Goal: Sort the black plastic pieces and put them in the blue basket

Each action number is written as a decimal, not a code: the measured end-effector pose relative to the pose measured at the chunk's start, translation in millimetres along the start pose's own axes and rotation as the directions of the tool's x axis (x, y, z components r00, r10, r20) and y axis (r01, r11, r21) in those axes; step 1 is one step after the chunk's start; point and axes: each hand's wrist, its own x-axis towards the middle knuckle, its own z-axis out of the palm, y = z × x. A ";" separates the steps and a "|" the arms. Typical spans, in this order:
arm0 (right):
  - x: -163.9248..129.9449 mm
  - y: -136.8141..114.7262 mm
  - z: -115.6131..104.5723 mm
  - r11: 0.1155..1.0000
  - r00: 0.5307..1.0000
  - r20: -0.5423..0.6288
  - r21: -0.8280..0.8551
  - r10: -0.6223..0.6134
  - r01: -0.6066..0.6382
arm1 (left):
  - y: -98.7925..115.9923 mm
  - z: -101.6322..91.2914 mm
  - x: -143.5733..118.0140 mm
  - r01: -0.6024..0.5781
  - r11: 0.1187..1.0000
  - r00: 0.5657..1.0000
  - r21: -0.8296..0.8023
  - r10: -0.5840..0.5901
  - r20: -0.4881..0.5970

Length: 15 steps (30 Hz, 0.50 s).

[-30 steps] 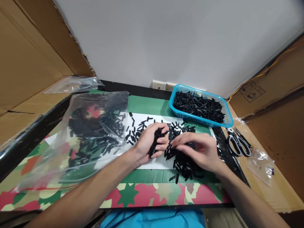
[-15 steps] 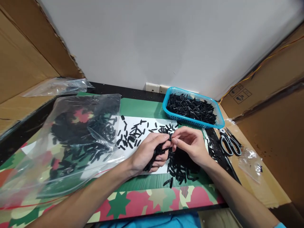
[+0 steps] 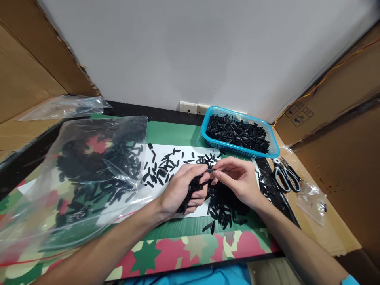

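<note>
Left hand: my left hand [image 3: 181, 190] is cupped around a bunch of black pieces [image 3: 192, 190], palm up so none spill.
Right hand: my right hand [image 3: 234, 178] pinches one piece [image 3: 209, 171] at my left fingertips.
Pile: loose pieces [image 3: 222, 206] lie under both hands on a white sheet [image 3: 166, 152], mid-bench.
Basket: a blue basket [image 3: 274, 148] of pieces stands at the far right edge.
Bag: a clear bag [image 3: 83, 174] of pieces lies left, mouth toward me.
Scissors: scissors [image 3: 283, 176] rest at the right edge.
</note>
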 end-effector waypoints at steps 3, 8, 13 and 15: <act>0.5 0.0 -0.4 1.000 1.000 -0.001 0.008 -0.009 0.009 | -0.2 -0.6 0.2 -0.005 1.000 1.000 0.006 0.005 0.002; -0.8 1.3 -0.8 0.999 1.000 0.006 -0.009 -0.030 0.030 | -0.9 -0.6 0.4 -0.016 1.000 1.000 0.004 0.016 -0.007; -4.6 3.7 -2.1 0.985 0.994 -0.007 -0.135 -0.107 0.105 | -2.2 -1.0 0.7 -0.021 1.000 1.000 0.008 0.021 -0.005; -6.3 4.0 -2.8 0.969 0.988 0.000 -0.193 -0.154 0.151 | -2.5 -1.7 1.1 -0.028 1.000 1.000 0.011 0.028 0.004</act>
